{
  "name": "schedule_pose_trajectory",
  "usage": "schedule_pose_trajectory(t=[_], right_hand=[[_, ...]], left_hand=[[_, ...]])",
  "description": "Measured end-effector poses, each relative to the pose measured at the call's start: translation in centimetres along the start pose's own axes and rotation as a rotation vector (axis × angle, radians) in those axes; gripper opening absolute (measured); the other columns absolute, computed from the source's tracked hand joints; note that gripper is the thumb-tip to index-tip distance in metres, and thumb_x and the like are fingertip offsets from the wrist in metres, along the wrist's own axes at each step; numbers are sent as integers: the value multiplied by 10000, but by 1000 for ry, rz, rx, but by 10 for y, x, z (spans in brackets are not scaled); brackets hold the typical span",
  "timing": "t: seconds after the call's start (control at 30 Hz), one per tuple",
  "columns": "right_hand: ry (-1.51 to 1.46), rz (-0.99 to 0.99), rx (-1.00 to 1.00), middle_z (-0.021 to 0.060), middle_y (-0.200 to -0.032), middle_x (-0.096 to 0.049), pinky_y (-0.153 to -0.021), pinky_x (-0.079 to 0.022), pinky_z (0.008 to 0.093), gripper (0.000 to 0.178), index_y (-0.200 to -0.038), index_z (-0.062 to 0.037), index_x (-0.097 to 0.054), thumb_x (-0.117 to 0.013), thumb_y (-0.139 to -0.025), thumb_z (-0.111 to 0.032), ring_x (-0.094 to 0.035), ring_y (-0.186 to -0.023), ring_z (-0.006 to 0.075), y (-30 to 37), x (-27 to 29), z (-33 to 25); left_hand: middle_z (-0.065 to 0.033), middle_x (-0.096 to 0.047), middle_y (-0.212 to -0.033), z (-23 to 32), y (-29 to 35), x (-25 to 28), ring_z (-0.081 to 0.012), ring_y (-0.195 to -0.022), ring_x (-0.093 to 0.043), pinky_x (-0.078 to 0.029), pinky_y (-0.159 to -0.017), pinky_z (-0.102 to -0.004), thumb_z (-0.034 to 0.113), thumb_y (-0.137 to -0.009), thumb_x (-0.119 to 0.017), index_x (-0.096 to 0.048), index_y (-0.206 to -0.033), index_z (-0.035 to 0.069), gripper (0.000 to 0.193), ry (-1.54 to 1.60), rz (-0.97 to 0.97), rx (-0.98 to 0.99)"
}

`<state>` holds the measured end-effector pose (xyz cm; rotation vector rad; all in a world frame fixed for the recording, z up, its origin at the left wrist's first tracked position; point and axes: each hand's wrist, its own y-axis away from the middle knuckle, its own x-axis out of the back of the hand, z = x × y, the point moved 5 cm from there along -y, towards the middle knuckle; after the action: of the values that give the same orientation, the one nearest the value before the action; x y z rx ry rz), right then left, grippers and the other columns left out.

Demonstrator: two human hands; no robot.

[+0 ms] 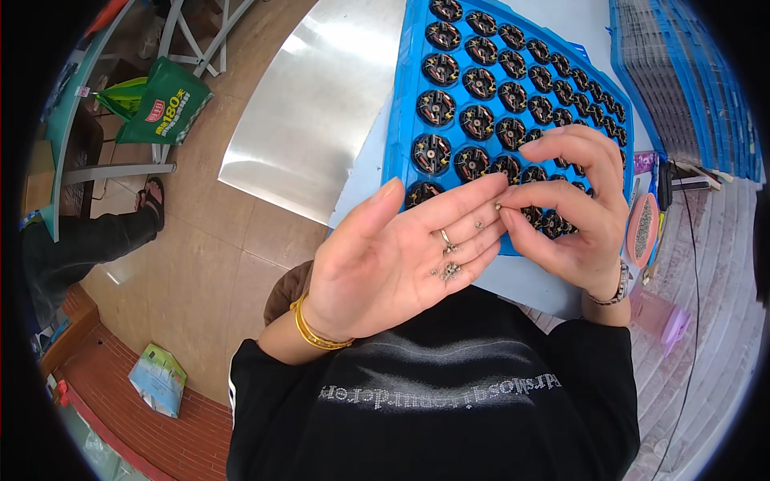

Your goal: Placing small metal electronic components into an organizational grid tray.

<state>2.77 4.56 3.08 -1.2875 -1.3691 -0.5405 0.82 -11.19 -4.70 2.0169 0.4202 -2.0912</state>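
Observation:
My left hand (401, 256) lies palm up with its fingers stretched flat, a ring on one finger and a gold bangle at the wrist. Several tiny metal parts (451, 271), screw-like but too small to be sure, rest on those fingers. Thumb and forefinger of my right hand (573, 212) pinch one tiny metal part (498, 206) at the left fingertips; its other fingers curl above. Beyond both hands is a blue tray (399, 120) with rows of round black assemblies (433, 152) showing copper-coloured and red bits. The hands cover part of its near side.
A bare metal sheet (313, 112) lies left of the tray. Stacked blue-edged trays (682, 80) stand at the far right. Nearer are a pink oval dish (642, 228) of small grey bits and a dark cable (696, 264). A green bag (172, 104) and another person's leg (96, 248) are left.

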Motion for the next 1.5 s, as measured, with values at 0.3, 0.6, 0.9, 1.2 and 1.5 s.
schedule_pose_trajectory(t=[0.3,0.6,0.9,1.2,1.5], right_hand=[[-72,68,61,25,-1055,-670,-878,-432,386,220,-835,-144,-750,-825,-630,-115,-590,-1032,237,1,2,1],[14,15,58,20,-1089,-665,-890,-431,401,222,-816,-146,-738,-834,-616,-131,-583,-1048,244,-1,0,-2],[-109,-78,-32,60,-1141,-636,-962,-435,417,211,-779,-127,-722,-807,-597,-60,-568,-1116,287,-13,-7,3],[-92,-111,189,28,-1135,-641,-925,-429,425,217,-765,-144,-704,-831,-598,-89,-574,-1092,267,-19,-31,-4],[-24,-123,266,12,-1140,-664,-946,-425,434,178,-773,-150,-705,-824,-641,-145,-592,-1099,243,-20,-38,-11]], left_hand=[[-214,2,-1651,6,-5,-3,-288,-1542,-41,-63,-1258,-429,633,-1007,-272,68,-1548,-69,949,26,-8,11],[-224,60,-1648,6,-6,-2,-277,-1545,1,-59,-1253,-407,667,-991,-278,77,-1550,-64,986,-36,-24,-94],[-233,60,-1646,16,1,-4,-288,-1545,11,-62,-1251,-412,661,-990,-302,73,-1549,-67,992,-82,0,-110],[-302,86,-1618,63,19,2,-352,-1531,80,2,-1251,-440,535,-1022,-356,81,-1525,-116,932,28,23,-408],[-303,100,-1616,62,18,6,-359,-1529,82,-4,-1251,-444,539,-1018,-367,81,-1524,-118,943,37,-2,-394]])
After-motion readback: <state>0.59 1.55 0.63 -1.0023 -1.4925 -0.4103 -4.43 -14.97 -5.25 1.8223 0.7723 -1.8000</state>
